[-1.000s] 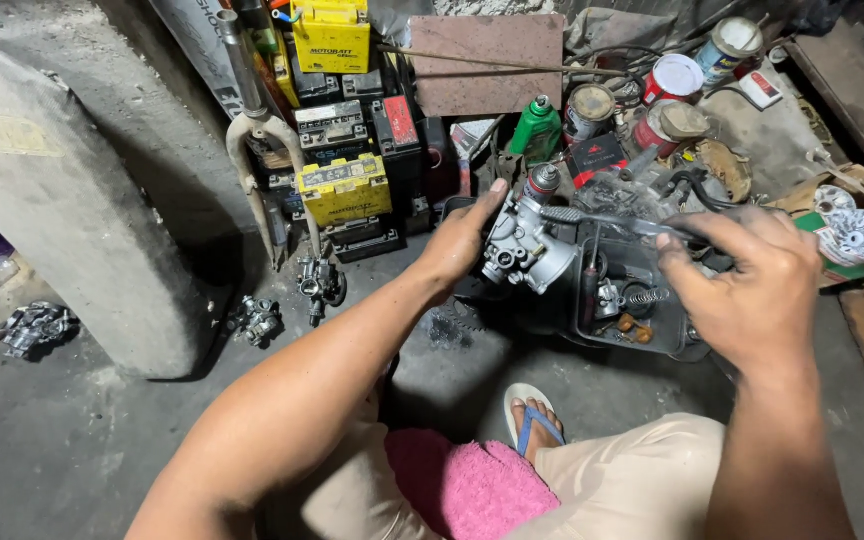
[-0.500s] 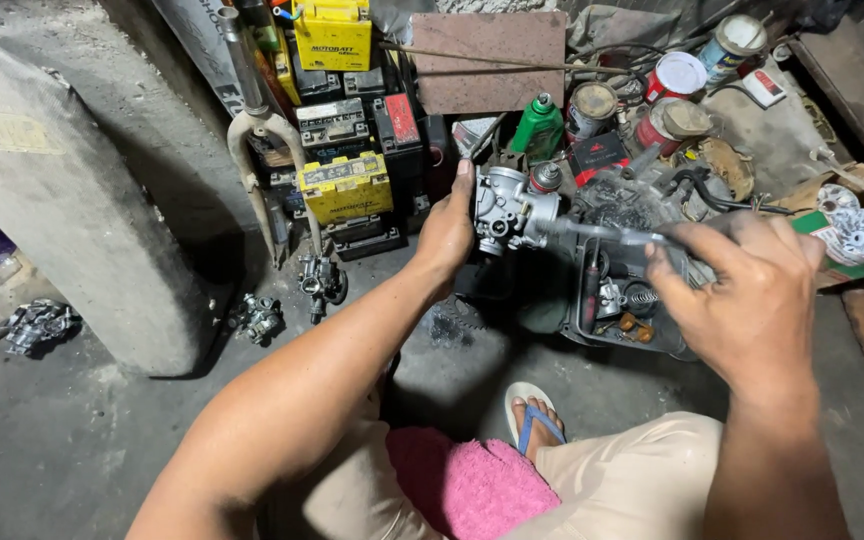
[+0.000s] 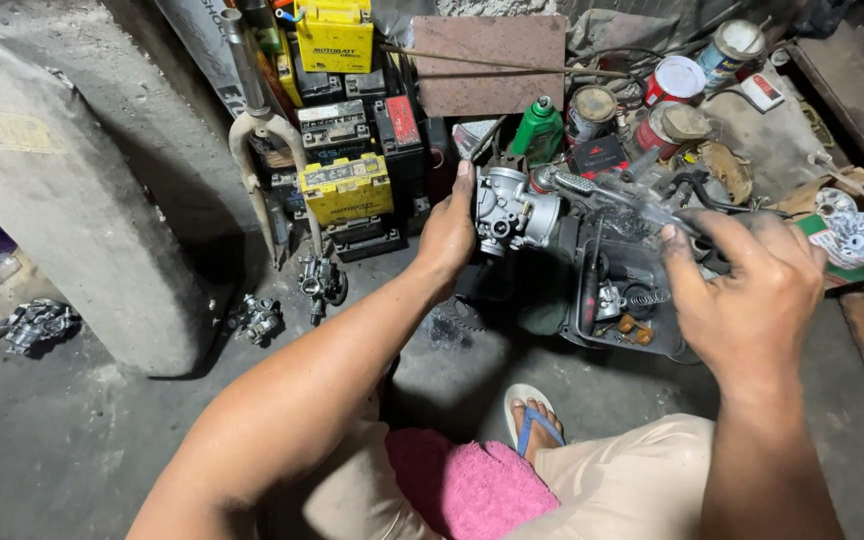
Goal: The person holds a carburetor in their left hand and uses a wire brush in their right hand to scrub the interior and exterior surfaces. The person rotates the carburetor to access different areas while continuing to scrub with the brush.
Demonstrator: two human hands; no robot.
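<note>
Left hand (image 3: 449,232) grips silver carburetor (image 3: 512,210), held up above black parts tray (image 3: 592,335). Right hand (image 3: 747,290) closed around brush (image 3: 617,200), bristle end touching carburetor's right side.

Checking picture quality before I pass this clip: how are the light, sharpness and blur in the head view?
Head view: even, dim light, soft shadow beside the concrete pillar; left hand and metal carburetor sharp; right hand slightly soft, the thin tool it holds smeared; mild wide-angle stretch at the edges; no strong glare.
</note>
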